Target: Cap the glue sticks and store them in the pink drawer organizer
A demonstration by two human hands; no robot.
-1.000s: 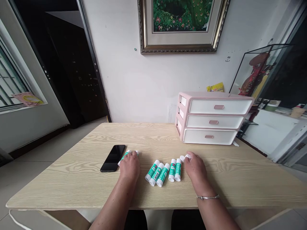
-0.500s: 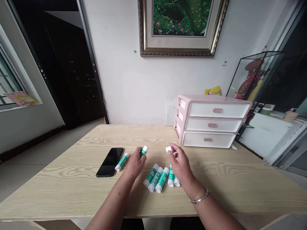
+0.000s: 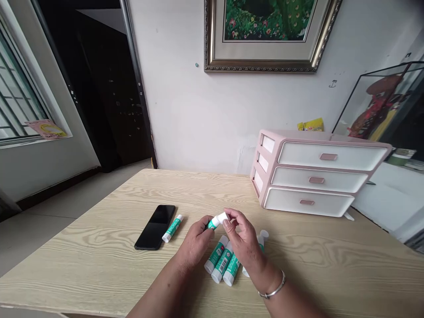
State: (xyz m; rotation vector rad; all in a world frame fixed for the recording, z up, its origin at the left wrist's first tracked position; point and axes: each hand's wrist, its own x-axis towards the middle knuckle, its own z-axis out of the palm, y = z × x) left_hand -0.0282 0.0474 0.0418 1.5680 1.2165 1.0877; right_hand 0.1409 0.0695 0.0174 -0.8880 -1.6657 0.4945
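My left hand (image 3: pixel 195 242) is closed around a green and white glue stick (image 3: pixel 212 224), whose white end points up and to the right. Between thumb and fingers, my right hand (image 3: pixel 247 245) pinches a white cap (image 3: pixel 224 217) against that end; whether it is seated cannot be made out. Below my hands several more glue sticks (image 3: pixel 222 263) lie side by side on the table, some partly covered by my right hand and wrist. A separate glue stick (image 3: pixel 172 228) rests to the left, beside a black phone (image 3: pixel 155 227).
The wood-grain table (image 3: pixel 106 265) ends at a white wall. A pink and white drawer unit (image 3: pixel 316 180) stands at the back right, with a yellow packet (image 3: pixel 311 125) on top. A framed picture (image 3: pixel 261 66) hangs above, and a glass case (image 3: pixel 377 106) is farther right.
My hands have come together, bringing the cap in my right hand to the glue stick's end. The camera view has shifted slightly.
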